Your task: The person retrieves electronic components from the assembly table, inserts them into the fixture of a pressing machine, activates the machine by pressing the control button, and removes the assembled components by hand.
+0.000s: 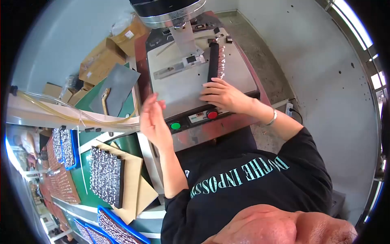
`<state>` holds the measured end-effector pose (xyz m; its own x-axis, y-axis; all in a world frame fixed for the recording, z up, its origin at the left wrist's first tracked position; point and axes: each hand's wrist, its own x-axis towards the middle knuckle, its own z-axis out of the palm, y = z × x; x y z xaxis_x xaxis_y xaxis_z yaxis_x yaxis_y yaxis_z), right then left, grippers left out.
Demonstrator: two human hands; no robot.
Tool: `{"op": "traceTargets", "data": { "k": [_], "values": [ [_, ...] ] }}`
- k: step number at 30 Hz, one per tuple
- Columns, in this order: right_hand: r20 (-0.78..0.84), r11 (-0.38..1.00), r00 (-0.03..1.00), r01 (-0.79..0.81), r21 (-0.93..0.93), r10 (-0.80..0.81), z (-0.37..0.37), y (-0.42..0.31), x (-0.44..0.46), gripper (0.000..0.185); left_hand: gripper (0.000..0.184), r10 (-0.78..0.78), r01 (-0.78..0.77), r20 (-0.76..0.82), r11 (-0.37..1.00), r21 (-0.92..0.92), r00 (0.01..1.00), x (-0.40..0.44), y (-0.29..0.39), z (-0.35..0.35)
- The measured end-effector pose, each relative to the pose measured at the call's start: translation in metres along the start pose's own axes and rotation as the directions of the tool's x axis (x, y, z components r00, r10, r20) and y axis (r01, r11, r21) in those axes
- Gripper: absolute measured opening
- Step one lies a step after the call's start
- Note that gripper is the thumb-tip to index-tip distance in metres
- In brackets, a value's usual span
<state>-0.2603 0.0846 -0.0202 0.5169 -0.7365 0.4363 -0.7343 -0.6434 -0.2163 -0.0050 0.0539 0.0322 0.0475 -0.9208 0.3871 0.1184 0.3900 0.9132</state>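
Note:
My right hand (225, 96) lies over the pale machine plate (178, 87), fingers stretched out at the near end of a long black strip (213, 63). Its fingertips seem to touch that end; I cannot see beneath them. Thin reddish leads with white tips (222, 61) line the strip's right side. My left hand (152, 120) is raised at the plate's left front edge, slightly blurred, fingers apart, with nothing visible in it. Beyond the hands, a clear block fixture (180, 67) sits under the machine's round head (172, 14).
A green button (175, 126) and a red button (212, 114) are on the machine's front. At left, a green bench holds a stack of black strips (106, 177) on cardboard and a yellow-handled tool (105, 101). Blue trays (122, 225) and cardboard boxes (101, 61) are nearby.

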Motion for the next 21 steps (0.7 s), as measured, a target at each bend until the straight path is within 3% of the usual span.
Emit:
{"op": "traceTargets", "data": {
  "k": [3, 6, 8, 10, 13, 16, 19, 21],
  "values": [
    [0.029, 0.988, 0.996, 0.086, 0.126, -0.090, -0.018, 0.023, -0.013, 0.035, 0.021, -0.103, 0.090, 0.157, 0.992, 0.084, 0.982, 0.007, -0.023, -0.004],
    [0.017, 0.979, 0.999, 0.034, 0.201, -0.038, -0.023, 0.026, -0.012, 0.028, 0.019, -0.019, -0.134, 0.373, 0.915, 0.380, 0.928, 0.040, -0.037, 0.011],
    [0.006, 0.981, 1.000, 0.018, 0.196, -0.019, -0.024, 0.022, -0.011, 0.022, 0.020, 0.159, -0.404, 0.461, 0.765, 0.502, 0.873, 0.063, -0.066, 0.030],
    [-0.066, 0.971, 0.997, -0.027, 0.236, 0.044, -0.028, 0.015, -0.005, 0.019, 0.022, 0.154, -0.463, 0.512, 0.690, 0.557, 0.845, 0.090, -0.097, 0.052],
    [-0.194, 0.924, 0.954, -0.152, 0.350, 0.230, -0.041, 0.006, 0.005, 0.017, 0.024, 0.329, -0.697, 0.615, 0.302, 0.650, 0.716, 0.114, -0.136, 0.081],
    [-0.194, 0.847, 0.869, -0.356, 0.396, 0.456, -0.051, 0.028, 0.017, 0.020, 0.024, 0.201, -0.672, 0.675, 0.482, 0.563, 0.710, 0.126, -0.144, 0.089],
    [-0.101, 0.720, 0.765, -0.540, 0.436, 0.636, -0.045, 0.058, 0.043, 0.025, 0.020, 0.283, -0.631, 0.599, 0.578, 0.517, 0.749, 0.104, -0.123, 0.073],
    [-0.032, 0.676, 0.745, -0.585, 0.447, 0.666, -0.028, 0.078, 0.064, 0.029, 0.015, 0.374, -0.483, 0.313, 0.752, 0.449, 0.873, 0.064, -0.109, 0.061]
  ]
}}
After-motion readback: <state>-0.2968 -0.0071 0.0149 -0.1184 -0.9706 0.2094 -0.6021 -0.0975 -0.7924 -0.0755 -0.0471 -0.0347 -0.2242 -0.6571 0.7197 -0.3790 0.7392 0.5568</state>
